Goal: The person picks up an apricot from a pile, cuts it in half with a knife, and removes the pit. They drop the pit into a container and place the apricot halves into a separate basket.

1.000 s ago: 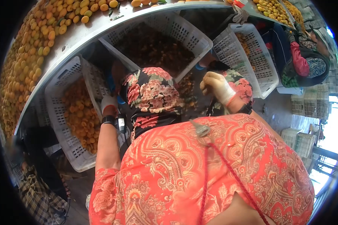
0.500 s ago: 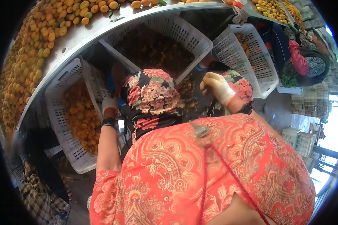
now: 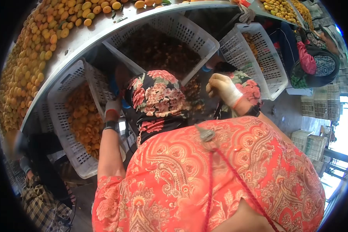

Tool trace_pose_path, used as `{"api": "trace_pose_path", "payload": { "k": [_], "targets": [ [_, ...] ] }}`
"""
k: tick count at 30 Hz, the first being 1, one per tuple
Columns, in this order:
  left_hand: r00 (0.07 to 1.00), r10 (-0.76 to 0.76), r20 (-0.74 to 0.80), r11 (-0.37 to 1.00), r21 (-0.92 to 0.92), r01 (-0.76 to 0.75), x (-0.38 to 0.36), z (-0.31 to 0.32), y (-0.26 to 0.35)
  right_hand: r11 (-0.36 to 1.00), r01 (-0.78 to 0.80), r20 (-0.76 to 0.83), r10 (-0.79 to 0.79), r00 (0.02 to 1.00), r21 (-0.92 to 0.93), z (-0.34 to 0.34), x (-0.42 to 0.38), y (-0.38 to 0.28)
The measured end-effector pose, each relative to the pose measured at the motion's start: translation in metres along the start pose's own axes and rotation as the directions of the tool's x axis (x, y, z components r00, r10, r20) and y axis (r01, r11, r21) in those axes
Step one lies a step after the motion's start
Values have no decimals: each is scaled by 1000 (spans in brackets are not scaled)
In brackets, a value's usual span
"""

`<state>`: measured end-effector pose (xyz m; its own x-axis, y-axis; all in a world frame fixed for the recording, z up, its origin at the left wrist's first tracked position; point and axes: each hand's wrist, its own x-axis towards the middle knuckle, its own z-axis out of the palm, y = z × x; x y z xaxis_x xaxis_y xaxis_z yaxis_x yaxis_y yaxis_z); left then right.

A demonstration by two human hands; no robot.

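My left hand (image 3: 113, 106), in a pale glove with a red cuff, is at the right rim of a white crate (image 3: 78, 164), its fingers closed on the edge and partly hidden. Orange halved fruit (image 3: 83, 123) fills part of that crate. My right hand (image 3: 222, 88), in a whitish glove, hangs above my right knee with its fingers curled; anything inside them is hidden. Between my floral-covered knees (image 3: 160, 94) and the table, a larger white crate (image 3: 205, 48) holds dark brownish pieces (image 3: 156, 50).
Many whole orange-yellow fruits (image 3: 31, 58) lie on the metal table (image 3: 71, 50) in front. At the right are another white crate (image 3: 276, 83) with some fruit, a co-worker (image 3: 315, 65) in a headscarf and stacked crates (image 3: 321, 102). Another person's checked clothing (image 3: 42, 201) shows lower left.
The co-worker at the right has shifted slightly and bent the head down. My left hand looks slightly turned at the crate rim; my right hand has barely moved.
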<state>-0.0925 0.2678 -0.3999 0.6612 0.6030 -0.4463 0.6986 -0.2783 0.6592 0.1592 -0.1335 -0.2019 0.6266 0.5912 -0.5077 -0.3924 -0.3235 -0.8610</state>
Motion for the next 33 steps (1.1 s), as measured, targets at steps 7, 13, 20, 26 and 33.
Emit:
{"api": "trace_pose_path", "payload": {
  "k": [7,13,20,26,33],
  "targets": [
    [980,-186,-71,978,79,192,-25,-11,46,999,4,-9,-4,1000,-32,-4,-6,-4],
    [997,-78,-7,995,-57,77,-20,-12,20,998,-17,5,18,1000,-58,6,0,-7],
    [972,-173,-161,958,201,204,-18,1,36,997,9,-24,-11,1000,-71,3,-9,-10],
    [999,-6,-51,986,-166,-3,-34,-7,17,998,-20,5,20,1000,-51,5,-2,-6],
    [996,77,52,969,231,-87,24,36,-46,971,120,9,-120,993,-209,6,-7,-8]
  ]
}}
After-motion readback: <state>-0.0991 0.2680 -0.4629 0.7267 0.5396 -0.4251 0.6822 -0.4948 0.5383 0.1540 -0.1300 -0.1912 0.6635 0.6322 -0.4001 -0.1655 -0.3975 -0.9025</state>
